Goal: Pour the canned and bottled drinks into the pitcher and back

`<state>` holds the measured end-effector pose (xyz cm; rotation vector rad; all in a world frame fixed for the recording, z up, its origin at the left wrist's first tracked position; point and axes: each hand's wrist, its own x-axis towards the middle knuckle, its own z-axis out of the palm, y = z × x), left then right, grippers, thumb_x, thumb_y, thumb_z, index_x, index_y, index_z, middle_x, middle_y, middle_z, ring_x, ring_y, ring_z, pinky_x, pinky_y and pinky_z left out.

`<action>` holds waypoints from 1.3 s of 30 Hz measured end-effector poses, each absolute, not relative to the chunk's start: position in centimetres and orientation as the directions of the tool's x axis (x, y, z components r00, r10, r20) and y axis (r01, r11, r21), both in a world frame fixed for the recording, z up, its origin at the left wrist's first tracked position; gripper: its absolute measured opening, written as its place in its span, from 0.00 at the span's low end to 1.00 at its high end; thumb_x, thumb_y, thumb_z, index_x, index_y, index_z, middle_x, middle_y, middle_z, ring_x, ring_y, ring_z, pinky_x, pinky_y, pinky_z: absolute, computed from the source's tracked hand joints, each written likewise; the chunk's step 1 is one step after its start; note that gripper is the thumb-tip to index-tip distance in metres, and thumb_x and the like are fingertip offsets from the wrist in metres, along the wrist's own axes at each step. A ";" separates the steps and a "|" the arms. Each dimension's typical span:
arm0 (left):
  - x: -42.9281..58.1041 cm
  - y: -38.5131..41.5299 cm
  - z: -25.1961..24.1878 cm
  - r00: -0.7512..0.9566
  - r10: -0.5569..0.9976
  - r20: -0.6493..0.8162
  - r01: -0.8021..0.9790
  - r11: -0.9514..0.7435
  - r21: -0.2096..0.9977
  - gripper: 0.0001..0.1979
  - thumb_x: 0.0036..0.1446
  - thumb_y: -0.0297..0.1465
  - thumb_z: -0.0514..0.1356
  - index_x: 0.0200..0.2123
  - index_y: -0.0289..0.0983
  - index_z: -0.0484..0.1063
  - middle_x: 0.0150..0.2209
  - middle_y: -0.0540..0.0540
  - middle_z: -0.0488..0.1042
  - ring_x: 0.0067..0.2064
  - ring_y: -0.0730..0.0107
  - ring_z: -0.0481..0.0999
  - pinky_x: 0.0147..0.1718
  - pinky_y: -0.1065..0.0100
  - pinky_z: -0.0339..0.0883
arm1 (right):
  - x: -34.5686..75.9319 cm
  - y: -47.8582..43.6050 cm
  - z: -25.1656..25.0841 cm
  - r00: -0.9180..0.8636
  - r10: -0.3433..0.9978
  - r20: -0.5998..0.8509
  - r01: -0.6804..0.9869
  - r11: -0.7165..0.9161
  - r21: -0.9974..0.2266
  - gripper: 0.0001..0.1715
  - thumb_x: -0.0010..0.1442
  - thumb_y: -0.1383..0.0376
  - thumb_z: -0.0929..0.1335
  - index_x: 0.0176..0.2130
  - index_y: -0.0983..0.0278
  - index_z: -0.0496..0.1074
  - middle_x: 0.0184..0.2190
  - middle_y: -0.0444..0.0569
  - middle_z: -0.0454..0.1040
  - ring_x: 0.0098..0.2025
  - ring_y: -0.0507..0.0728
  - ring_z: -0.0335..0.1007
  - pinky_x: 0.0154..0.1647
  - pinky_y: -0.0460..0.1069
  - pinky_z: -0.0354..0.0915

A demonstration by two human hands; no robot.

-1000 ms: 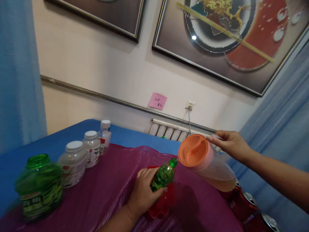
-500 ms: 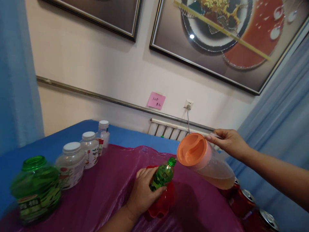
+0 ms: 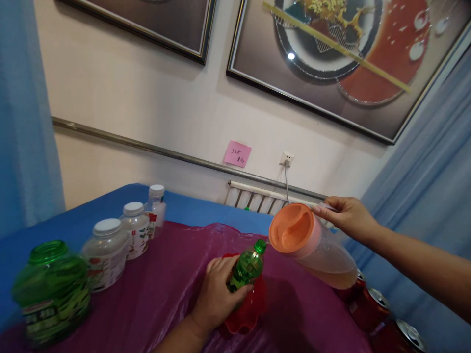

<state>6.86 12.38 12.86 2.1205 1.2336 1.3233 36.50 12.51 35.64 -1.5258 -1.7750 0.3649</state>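
Observation:
My left hand (image 3: 219, 291) is wrapped round a small green plastic bottle (image 3: 248, 267), which leans to the right with its mouth uncapped. Below the bottle lies a red scalloped dish (image 3: 243, 318), partly hidden by the hand. My right hand (image 3: 346, 215) grips the handle of a clear pitcher (image 3: 327, 262) with an orange lid (image 3: 292, 229). The pitcher is tipped to the left, cloudy liquid inside, and its lid edge is close to the bottle's mouth. Whether liquid is flowing between them is hard to make out.
On the left stand a big green jar (image 3: 51, 294) and several clear jars with white lids (image 3: 106, 255). Red cans (image 3: 370, 309) line the right edge. A purple plastic sheet (image 3: 158, 299) covers part of the blue table (image 3: 110, 206). Blue curtains (image 3: 423, 196) hang at the sides.
The view has shifted very slightly. Both hands, the bottle and the tipped pitcher keep almost the same positions.

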 end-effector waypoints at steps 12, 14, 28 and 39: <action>6.9 12.5 12.5 0.184 0.801 0.570 0.489 -0.578 0.654 0.28 0.46 0.34 0.72 0.53 0.45 0.72 0.49 0.47 0.80 0.50 0.52 0.76 0.52 0.50 0.64 | 36.7 12.5 35.9 0.007 0.942 0.335 0.737 0.222 -0.639 0.35 0.46 0.34 0.73 0.21 0.62 0.68 0.18 0.41 0.58 0.23 0.50 0.50 0.23 0.48 0.49; 7.0 12.5 12.5 0.186 0.800 0.571 0.488 -0.579 0.653 0.28 0.47 0.34 0.72 0.53 0.45 0.72 0.49 0.48 0.80 0.50 0.53 0.76 0.52 0.50 0.64 | 36.7 12.6 35.8 0.005 0.944 0.331 0.738 0.220 -0.638 0.35 0.46 0.34 0.73 0.21 0.61 0.67 0.19 0.40 0.57 0.23 0.50 0.50 0.23 0.48 0.49; 7.0 12.3 12.7 0.188 0.807 0.559 0.487 -0.571 0.661 0.28 0.47 0.34 0.72 0.53 0.44 0.73 0.49 0.45 0.80 0.50 0.51 0.76 0.52 0.50 0.64 | 36.5 12.5 35.9 -0.004 0.938 0.347 0.752 0.232 -0.617 0.36 0.47 0.34 0.73 0.20 0.61 0.64 0.18 0.39 0.54 0.22 0.49 0.49 0.22 0.47 0.47; 7.0 12.5 12.4 0.191 0.793 0.579 0.482 -0.590 0.648 0.29 0.47 0.31 0.72 0.53 0.45 0.71 0.49 0.46 0.79 0.50 0.53 0.76 0.52 0.49 0.63 | 36.5 12.4 36.1 -0.007 0.931 0.364 0.766 0.239 -0.597 0.36 0.47 0.34 0.73 0.20 0.61 0.65 0.18 0.40 0.56 0.22 0.50 0.50 0.23 0.48 0.49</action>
